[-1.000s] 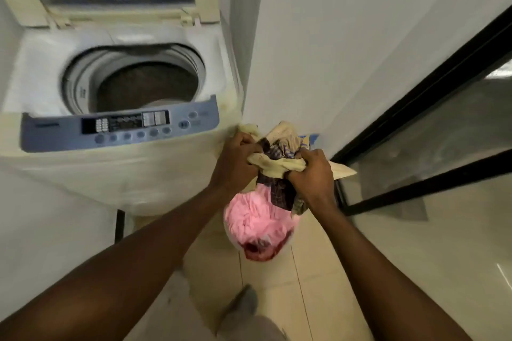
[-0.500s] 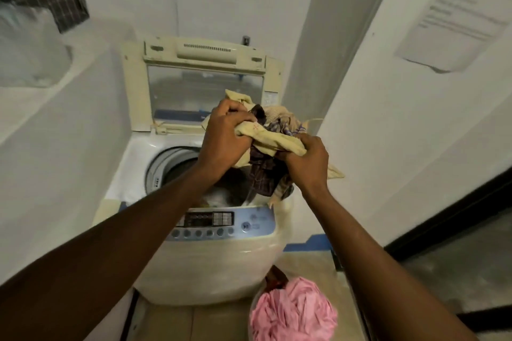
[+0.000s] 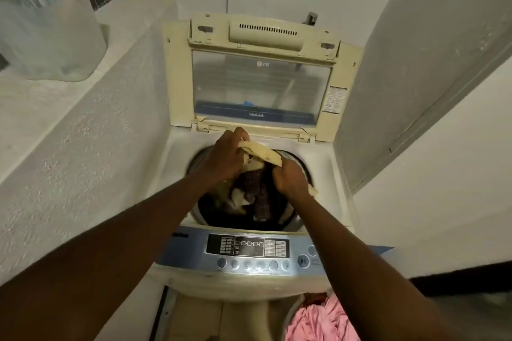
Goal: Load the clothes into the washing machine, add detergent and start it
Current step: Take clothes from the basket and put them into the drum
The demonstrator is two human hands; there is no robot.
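Fingers of the left hand (image 3: 225, 156) and right hand (image 3: 288, 178) are clamped on a cream cloth garment (image 3: 263, 154), held over the open drum of the white top-loading washing machine (image 3: 336, 171). Loading is under way. Next move: release it into the drum, then fetch the pink crumpled laundry (image 3: 324, 321) below.

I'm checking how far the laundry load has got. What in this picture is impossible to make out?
Head view only:
- Drum depth and fill: hidden by the clothes and both hands, left hand and right hand.
- Pink laundry: cut off by the bottom edge.
- Control panel labels: too small and blurred.
- Plastic bag contents: blurred.
- Detergent: none can be made out.
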